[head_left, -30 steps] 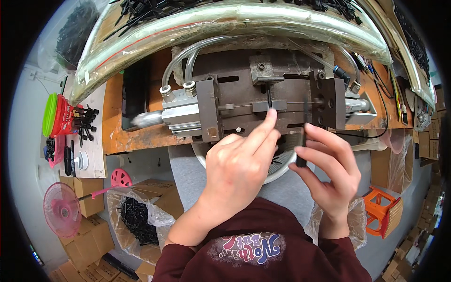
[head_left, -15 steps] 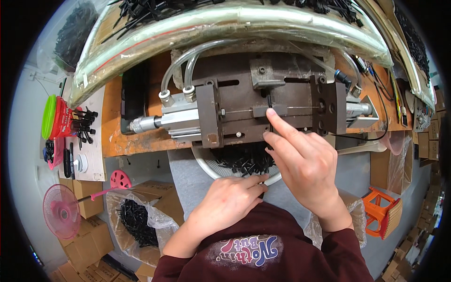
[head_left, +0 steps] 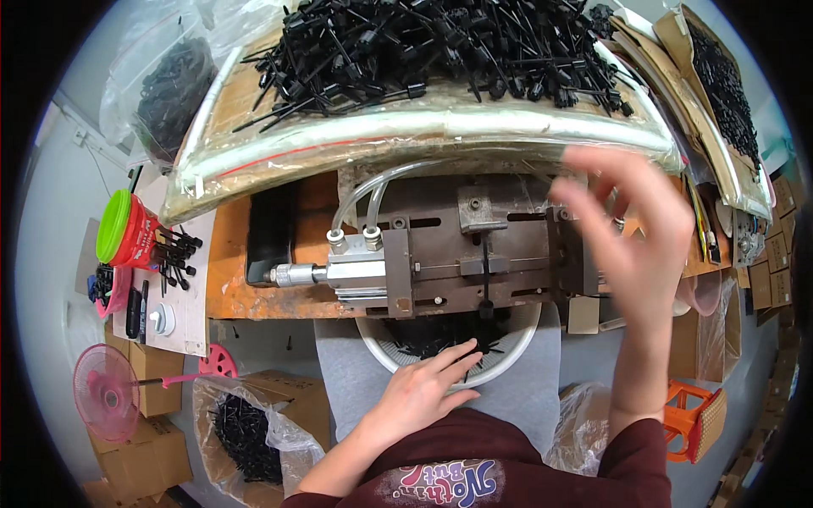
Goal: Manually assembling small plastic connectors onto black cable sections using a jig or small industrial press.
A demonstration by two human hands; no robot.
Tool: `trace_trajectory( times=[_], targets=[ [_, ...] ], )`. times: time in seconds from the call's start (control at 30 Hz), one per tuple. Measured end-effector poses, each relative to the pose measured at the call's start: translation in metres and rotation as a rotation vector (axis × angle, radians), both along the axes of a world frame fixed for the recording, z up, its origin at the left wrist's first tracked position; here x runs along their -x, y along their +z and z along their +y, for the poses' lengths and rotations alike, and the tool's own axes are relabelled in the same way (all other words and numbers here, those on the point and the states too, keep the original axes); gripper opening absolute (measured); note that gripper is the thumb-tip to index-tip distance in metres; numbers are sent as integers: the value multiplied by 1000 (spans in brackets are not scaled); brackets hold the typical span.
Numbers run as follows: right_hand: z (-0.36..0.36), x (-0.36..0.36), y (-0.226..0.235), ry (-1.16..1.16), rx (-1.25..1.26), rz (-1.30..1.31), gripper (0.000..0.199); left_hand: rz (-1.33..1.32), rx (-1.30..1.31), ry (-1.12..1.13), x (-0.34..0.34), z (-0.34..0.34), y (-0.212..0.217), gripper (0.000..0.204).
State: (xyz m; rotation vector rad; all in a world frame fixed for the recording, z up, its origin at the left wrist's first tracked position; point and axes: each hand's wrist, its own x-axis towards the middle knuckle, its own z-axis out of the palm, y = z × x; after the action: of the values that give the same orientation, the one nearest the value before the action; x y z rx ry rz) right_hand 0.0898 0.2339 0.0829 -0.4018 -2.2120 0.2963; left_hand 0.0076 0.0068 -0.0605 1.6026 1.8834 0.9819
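A long thin black plastic part (head_left: 486, 284) lies across the small metal block in the middle of the dark metal fixture (head_left: 440, 199), its thicker end hanging at the front edge. My right hand (head_left: 639, 224) is raised over the fixture's right end, blurred by motion, thumb and fingers apart with nothing seen between them. Below the fixture, my left hand (head_left: 419, 389) reaches over the near rim of a white basket (head_left: 525, 351) on my lap. Its fingers are stretched out and hold nothing visible. Similar black parts (head_left: 411, 334) lie in the basket.
A plastic-wrapped tray (head_left: 246, 106) heaped with black parts (head_left: 423, 51) stands above the fixture. An air cylinder (head_left: 356, 279) with clear hoses sits at its left. Around are a red bucket (head_left: 140, 237), a pink fan (head_left: 108, 394), an orange stool (head_left: 690, 423) and a lined box (head_left: 313, 389).
My right hand has lifted off the part in the fixture and moved up and right, its fingers spreading. My left hand's fingers have straightened over the basket. The view has tilted up, showing more tray.
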Motion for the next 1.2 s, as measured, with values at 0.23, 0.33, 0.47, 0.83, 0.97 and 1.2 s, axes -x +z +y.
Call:
trace_trajectory(
  times=[0.23,0.33,0.47,0.83,0.97,1.2],
  targets=[
    [88,58,26,-250,-533,-165,18,-53,-61,-41,-3,-3,0,51],
    [111,65,15,-193,-451,-172,18,-51,-96,-46,-4,-4,4,50],
    [105,53,16,-82,-371,-102,16,-31,-118,-18,1,-11,5,48],
    [93,22,21,65,250,65,16,-195,-337,-87,3,9,46,37],
    [52,3,24,355,776,-90,16,-373,-426,152,8,14,72,43],
    [6,-7,18,620,999,-521,17,-559,-448,122,21,18,93,37]
  ],
)
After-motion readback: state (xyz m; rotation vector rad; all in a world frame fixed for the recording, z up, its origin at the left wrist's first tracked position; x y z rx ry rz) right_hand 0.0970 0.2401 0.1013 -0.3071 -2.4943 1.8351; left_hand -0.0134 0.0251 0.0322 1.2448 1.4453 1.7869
